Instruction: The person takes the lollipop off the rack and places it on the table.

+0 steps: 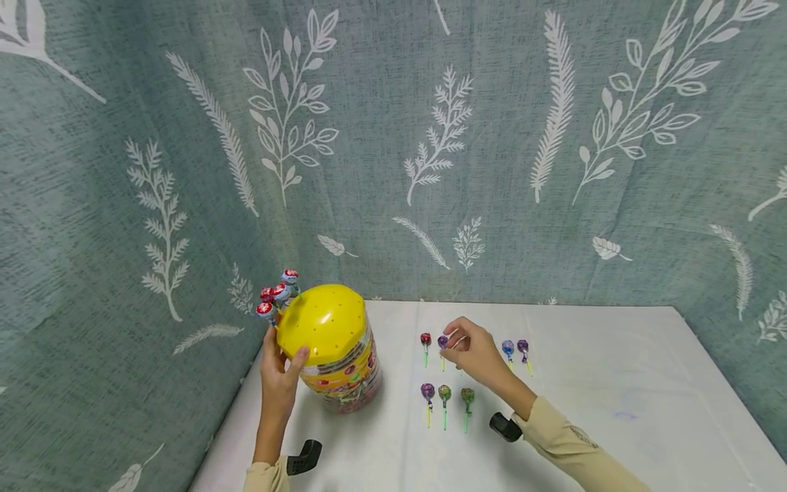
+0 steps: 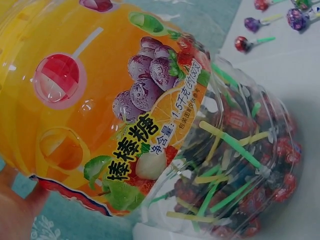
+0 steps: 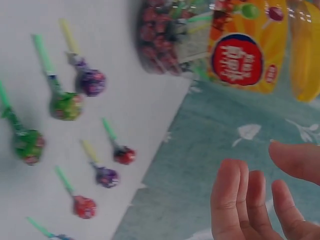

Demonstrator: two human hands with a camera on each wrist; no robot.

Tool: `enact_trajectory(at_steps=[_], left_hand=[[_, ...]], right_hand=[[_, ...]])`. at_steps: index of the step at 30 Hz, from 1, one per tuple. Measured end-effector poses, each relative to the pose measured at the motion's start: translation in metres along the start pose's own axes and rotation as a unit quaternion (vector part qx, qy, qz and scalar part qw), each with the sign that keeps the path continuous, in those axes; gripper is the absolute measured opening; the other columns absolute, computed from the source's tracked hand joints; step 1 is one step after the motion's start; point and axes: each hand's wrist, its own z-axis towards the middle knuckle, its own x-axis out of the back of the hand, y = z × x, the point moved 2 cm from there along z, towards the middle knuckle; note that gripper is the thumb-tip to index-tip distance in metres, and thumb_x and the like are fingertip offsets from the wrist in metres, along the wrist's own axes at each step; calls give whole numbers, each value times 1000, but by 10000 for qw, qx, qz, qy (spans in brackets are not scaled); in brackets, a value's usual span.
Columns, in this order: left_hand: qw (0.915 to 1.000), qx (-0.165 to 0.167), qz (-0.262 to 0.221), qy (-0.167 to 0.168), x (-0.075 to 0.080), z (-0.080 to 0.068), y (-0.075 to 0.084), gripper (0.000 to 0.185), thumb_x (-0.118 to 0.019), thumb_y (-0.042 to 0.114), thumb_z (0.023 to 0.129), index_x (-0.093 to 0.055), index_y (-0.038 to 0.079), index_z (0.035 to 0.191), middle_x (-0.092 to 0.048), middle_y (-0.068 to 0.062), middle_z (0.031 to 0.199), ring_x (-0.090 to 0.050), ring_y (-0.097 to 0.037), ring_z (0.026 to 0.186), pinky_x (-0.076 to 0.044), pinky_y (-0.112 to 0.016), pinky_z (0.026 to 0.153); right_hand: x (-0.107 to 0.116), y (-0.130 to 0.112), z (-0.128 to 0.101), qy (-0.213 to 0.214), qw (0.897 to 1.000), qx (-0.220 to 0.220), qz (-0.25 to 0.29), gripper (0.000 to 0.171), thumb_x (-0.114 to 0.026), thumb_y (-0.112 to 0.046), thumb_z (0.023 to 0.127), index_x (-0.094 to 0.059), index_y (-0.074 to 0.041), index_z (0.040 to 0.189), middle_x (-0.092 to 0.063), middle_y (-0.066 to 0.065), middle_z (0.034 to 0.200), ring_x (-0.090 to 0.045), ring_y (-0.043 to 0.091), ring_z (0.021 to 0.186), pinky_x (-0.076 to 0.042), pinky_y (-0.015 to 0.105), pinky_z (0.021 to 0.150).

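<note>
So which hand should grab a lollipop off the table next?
Probably the right hand: it is close to the lollipops lying there, and it looks empty. The left hand is farther from them and busy holding the jar.

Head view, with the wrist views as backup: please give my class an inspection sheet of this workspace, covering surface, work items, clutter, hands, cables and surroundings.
Surface: white table, faint bluish mark toward the right.
Work items: jar with yellow lid; nearer row of three lollipops; farther row, partly hidden; lollipop cluster at the lid's left edge.
Clutter: nothing seen.
Hands: left hand grips the jar at its lid; right hand is near the farther row, fingers and thumb apart, holding nothing.
Cables: nothing seen.
Surroundings: blue-green cloth with white leaf prints.
</note>
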Motion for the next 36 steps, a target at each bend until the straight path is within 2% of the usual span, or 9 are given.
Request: enact_trajectory(at_steps=[10, 21, 36], left_hand=[[10000, -30, -14, 23, 3, -1, -2, 71, -56, 11, 89, -23, 25, 150, -36, -1, 144, -44, -14, 119, -39, -16, 93], [9999, -135, 5, -16, 2, -1, -1, 72, -57, 11, 88, -23, 26, 150, -34, 1, 145, -42, -16, 123, -39, -17, 95], [9999, -122, -3, -31, 2, -2, -5, 71, -56, 12, 89, -23, 26, 150, -34, 2, 146, -42, -16, 124, -39, -18, 96]], right_hand=[[-11, -46, 22, -291, 9971, 706, 33, 25, -71, -5, 82, -59, -8, 103, -61, 7, 87, -59, 19, 74, -52, 31, 57], [-26, -91, 40, -533, 9914, 1191, -48, 25, -70, -11, 84, -57, -11, 106, -61, 8, 91, -58, 16, 79, -49, 33, 66], [-46, -126, 63, -448, 9825, 1805, 48, 24, -70, -6, 83, -58, -10, 103, -62, 6, 89, -59, 15, 78, -48, 30, 65]])
